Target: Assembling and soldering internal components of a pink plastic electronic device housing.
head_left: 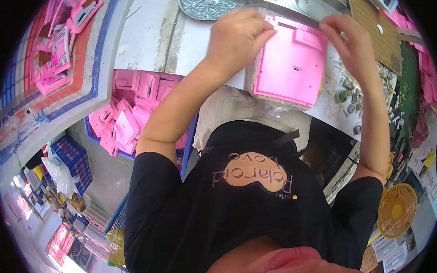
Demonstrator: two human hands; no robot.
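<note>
A flat pink plastic housing (293, 62), with a raised bar and a small slot, lies on a plastic-wrapped pad (251, 82) in front of me. At its far left corner is my left hand (241, 36), fingers curled and thumb pressed in beside a small post. Whatever those fingers pinch is too small to make out. My right hand (349, 42) is bent at the far right corner, its fingertips drawn together by the edge. I cannot see what, if anything, it holds.
A round metal tray (208, 4) of small silvery parts and a steel tray (319, 5) stand beyond. Small loose parts (347, 93) are scattered at right. A blue crate of pink housings (127, 123) sits at left. An orange basket (397, 210) is at lower right.
</note>
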